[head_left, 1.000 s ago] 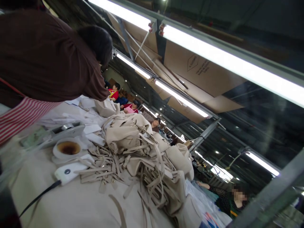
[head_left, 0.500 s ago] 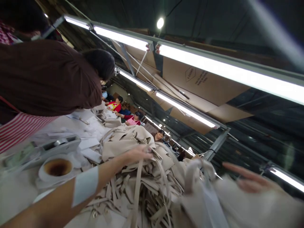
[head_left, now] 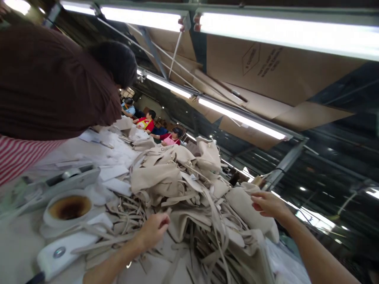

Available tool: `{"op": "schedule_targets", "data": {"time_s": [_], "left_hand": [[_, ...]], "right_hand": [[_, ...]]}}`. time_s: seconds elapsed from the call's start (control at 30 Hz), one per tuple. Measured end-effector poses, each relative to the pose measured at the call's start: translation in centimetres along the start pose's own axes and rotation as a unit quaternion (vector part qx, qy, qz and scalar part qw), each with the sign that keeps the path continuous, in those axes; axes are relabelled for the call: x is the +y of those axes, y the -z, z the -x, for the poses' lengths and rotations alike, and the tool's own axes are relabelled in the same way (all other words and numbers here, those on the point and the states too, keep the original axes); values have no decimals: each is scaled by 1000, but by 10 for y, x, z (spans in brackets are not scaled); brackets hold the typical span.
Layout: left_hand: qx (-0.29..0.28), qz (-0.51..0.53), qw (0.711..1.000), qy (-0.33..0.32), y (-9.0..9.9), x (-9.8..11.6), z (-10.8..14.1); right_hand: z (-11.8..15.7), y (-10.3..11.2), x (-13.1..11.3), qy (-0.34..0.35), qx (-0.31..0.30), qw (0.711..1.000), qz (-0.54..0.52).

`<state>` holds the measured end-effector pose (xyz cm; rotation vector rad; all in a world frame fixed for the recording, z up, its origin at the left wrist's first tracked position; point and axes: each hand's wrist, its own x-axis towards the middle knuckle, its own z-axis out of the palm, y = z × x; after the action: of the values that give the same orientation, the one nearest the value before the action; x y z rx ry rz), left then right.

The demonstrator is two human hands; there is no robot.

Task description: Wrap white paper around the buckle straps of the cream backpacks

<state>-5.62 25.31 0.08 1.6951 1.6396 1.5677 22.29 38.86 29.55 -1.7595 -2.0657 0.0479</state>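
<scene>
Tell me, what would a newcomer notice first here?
Probably the big heap of beige bags and straps in mid-picture, with the person's left hand in front of it and right hand at its right side. Overhead, bright tube lights run across the picture; at left, a co-worker in brown leans forward.

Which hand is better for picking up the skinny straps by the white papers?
Probably the left hand: it's right beside those skinny straps. The right hand is farther off, by a beige bag.
</scene>
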Motion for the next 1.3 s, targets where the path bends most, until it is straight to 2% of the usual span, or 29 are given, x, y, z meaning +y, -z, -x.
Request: {"op": "schedule_targets", "data": {"time_s": [0.1,0.23,0.33,0.43,0.53,0.63,0.73,0.83,0.93,1.03,1.17,1.23,1.3], "left_hand": [[-97,-26,995,1,-21,-19,20],[-199,-59,978,-25,-26,-29,30],[-217,-82,972,-27,-24,-31,30],[-220,-103,970,-19,-25,-31,28],[-226,-118,967,-14,-29,-30,29],[-233,-130,964,-12,-34,-31,31],[-238,-140,961,-16,-38,-33,32],[-238,-141,961,-11,-40,-38,31],[-237,-136,962,0,-41,-43,31],[-222,-114,968,-1,-40,-47,30],[-140,-15,990,24,-37,-45,23],[-98,61,991,72,-36,-43,19],[-80,134,978,138,-36,-40,15]], "right_hand": [[21,-29,26,-74,-89,993,-12],[52,-72,59,-131,-164,977,-29],[79,-112,80,-150,-201,965,-79],[105,-150,86,-152,-218,949,-169],[127,-184,71,-155,-240,915,-286],[133,-215,39,-156,-251,863,-410],[110,-245,9,-194,-193,817,-508],[67,-268,-11,-262,-101,784,-554],[33,-283,-22,-299,-37,755,-582],[29,-287,-22,-299,2,730,-615],[63,-275,-1,-276,-6,718,-639],[88,-265,11,-265,-25,713,-648],[111,-258,19,-260,-32,708,-656]]}}
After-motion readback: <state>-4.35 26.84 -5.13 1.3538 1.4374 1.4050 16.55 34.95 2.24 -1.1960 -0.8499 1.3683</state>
